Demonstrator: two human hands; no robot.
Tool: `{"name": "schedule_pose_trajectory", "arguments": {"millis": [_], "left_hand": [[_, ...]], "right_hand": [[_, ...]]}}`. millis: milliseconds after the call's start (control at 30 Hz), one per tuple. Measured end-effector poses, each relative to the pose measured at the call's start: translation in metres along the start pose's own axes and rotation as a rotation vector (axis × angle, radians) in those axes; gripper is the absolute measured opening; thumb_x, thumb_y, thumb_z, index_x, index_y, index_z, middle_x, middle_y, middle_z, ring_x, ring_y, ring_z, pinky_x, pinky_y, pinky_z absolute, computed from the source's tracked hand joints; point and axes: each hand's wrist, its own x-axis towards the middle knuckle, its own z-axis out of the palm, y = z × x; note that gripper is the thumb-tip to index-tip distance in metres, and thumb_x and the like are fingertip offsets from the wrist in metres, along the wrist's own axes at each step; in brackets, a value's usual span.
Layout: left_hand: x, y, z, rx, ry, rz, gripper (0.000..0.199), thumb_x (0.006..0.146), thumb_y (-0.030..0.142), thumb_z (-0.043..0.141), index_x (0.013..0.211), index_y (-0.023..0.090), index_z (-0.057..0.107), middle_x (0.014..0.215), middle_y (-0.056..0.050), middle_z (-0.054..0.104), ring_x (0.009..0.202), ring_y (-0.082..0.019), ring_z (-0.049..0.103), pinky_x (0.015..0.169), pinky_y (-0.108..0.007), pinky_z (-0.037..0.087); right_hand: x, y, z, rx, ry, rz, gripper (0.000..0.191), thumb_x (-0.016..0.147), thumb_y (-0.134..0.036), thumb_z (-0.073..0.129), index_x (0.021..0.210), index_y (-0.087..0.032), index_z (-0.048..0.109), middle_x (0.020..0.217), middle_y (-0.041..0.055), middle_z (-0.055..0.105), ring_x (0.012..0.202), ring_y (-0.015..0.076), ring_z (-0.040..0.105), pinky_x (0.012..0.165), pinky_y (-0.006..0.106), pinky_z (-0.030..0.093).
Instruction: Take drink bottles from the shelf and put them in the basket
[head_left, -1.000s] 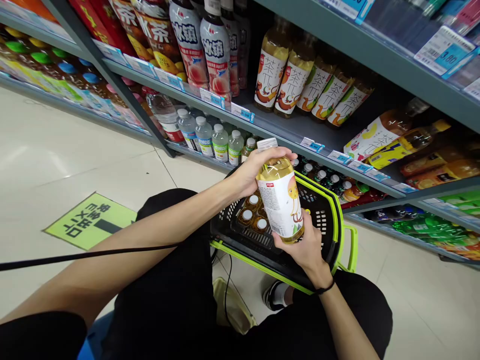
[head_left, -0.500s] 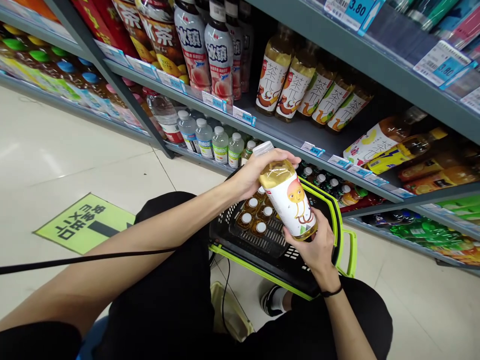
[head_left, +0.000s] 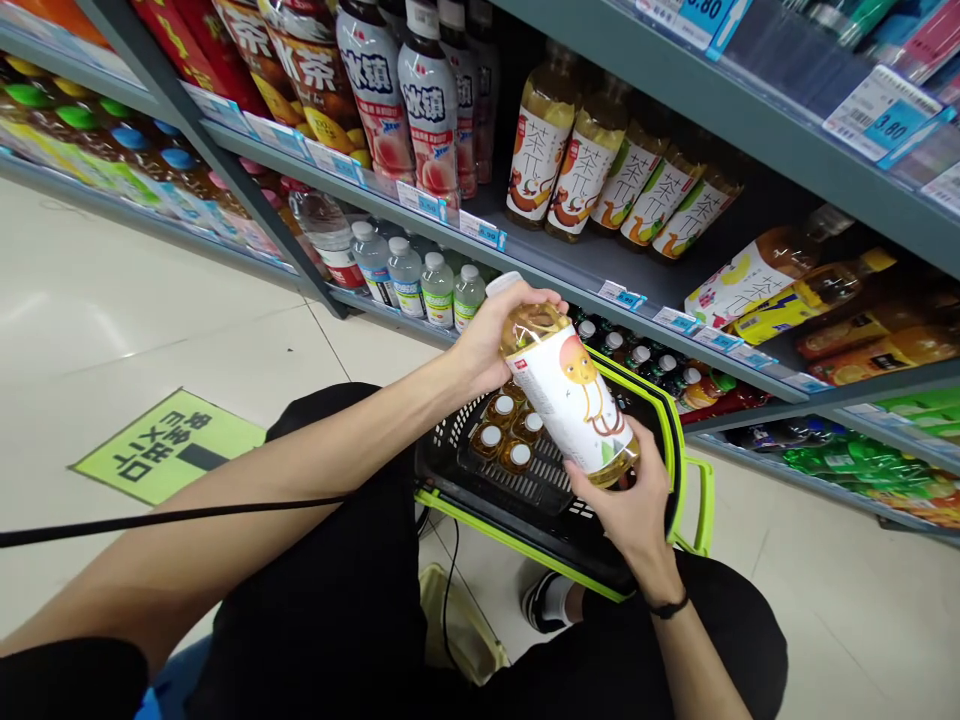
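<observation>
A bottle of tea drink with a white cartoon-face label is held tilted in both hands. My left hand wraps round its neck just below the white cap. The bottle's base rests in my right hand, thumb on the near side and fingers behind it. Beneath the bottle stands a black shopping basket with a lime-green rim. Several white-capped bottles of amber drink stand upright in its left part; the held bottle and my hands hide some of the inside.
Similar tea bottles stand on the middle shelf, beside peach drink bottles. Some bottles lie on their sides further right. Small clear bottles line the lower shelf. A green floor sign lies at left. A dark cord crosses my left forearm.
The bottle has turned a little about its long axis, and its capped end has shifted left and down slightly. Both hands keep hold of it.
</observation>
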Motion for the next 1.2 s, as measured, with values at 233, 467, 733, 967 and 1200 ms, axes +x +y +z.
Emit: {"name": "schedule_pose_trajectory", "arguments": {"millis": [233, 467, 733, 967, 1200], "left_hand": [[-0.003, 0.017, 0.005, -0.031, -0.01, 0.061, 0.014, 0.068, 0.029, 0.069, 0.077, 0.02, 0.065, 0.08, -0.002, 0.072, 0.094, -0.023, 0.073, 0.093, -0.036, 0.058], [-0.011, 0.021, 0.004, 0.051, -0.106, 0.018, 0.019, 0.067, 0.03, 0.072, 0.081, 0.019, 0.066, 0.08, -0.001, 0.071, 0.092, -0.024, 0.074, 0.093, -0.041, 0.058], [-0.001, 0.015, 0.0, 0.061, -0.082, 0.013, 0.016, 0.07, 0.028, 0.076, 0.077, 0.016, 0.067, 0.08, -0.003, 0.073, 0.082, -0.017, 0.071, 0.098, -0.037, 0.056], [0.004, 0.012, -0.009, 0.127, -0.058, -0.026, 0.015, 0.071, 0.026, 0.077, 0.079, 0.015, 0.071, 0.084, -0.005, 0.076, 0.083, -0.018, 0.073, 0.098, -0.037, 0.056], [0.005, 0.009, -0.01, 0.154, -0.06, -0.024, 0.018, 0.07, 0.027, 0.078, 0.08, 0.014, 0.071, 0.084, -0.006, 0.076, 0.082, -0.02, 0.074, 0.094, -0.037, 0.057]], "right_hand": [[0.007, -0.003, 0.002, 0.665, -0.275, 0.295, 0.086, 0.07, -0.042, 0.091, 0.144, -0.029, 0.047, 0.134, 0.01, 0.063, 0.102, 0.0228, 0.071, 0.08, 0.034, 0.063], [-0.001, -0.007, 0.006, 0.808, -0.454, 0.483, 0.062, 0.072, -0.042, 0.09, 0.124, -0.023, 0.063, 0.096, 0.0038, 0.074, 0.062, 0.0147, 0.063, 0.047, 0.024, 0.053], [-0.011, -0.011, 0.018, 0.731, -0.308, 0.466, 0.055, 0.068, -0.039, 0.09, 0.115, -0.021, 0.067, 0.105, 0.0064, 0.077, 0.093, 0.0253, 0.074, 0.081, 0.038, 0.065], [-0.011, -0.011, 0.02, 0.634, -0.274, 0.412, 0.058, 0.067, -0.031, 0.091, 0.118, -0.021, 0.066, 0.113, 0.0078, 0.078, 0.1, 0.0254, 0.075, 0.091, 0.038, 0.063], [-0.013, -0.008, 0.022, 0.617, -0.304, 0.394, 0.056, 0.07, -0.032, 0.089, 0.119, -0.021, 0.065, 0.113, 0.0075, 0.077, 0.101, 0.0254, 0.075, 0.093, 0.038, 0.063]]}}
